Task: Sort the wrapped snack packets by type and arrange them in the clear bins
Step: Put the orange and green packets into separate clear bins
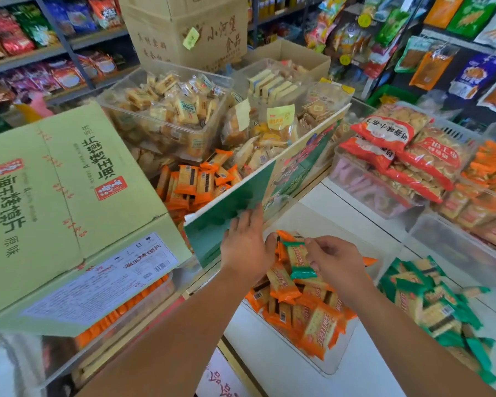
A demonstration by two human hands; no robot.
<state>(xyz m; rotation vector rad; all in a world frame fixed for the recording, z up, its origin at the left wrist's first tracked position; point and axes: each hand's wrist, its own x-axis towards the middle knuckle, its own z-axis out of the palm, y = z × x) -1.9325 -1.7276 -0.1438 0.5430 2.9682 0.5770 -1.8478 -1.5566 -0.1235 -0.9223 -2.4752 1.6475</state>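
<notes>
My right hand [334, 262] pinches a green-wrapped cracker packet [298, 260] above a clear bin [338, 356] full of orange-wrapped cracker packets [318, 330]. My left hand [246, 247] hovers at that bin's far left corner, fingers spread, its fingertips against a green cardboard flap [229, 213]; its thumb lies by an orange packet. To the right, another clear bin holds green-wrapped packets [430, 302]. More orange packets [195, 184] lie in the open box behind the flap.
A large green carton [63, 202] lies on a bin at the left. Clear bins of biscuits [169, 107] and red-banded biscuit bags [407, 156] stand behind. A bin of orange packets [490, 173] is at far right. Shelves of snack bags surround the counter.
</notes>
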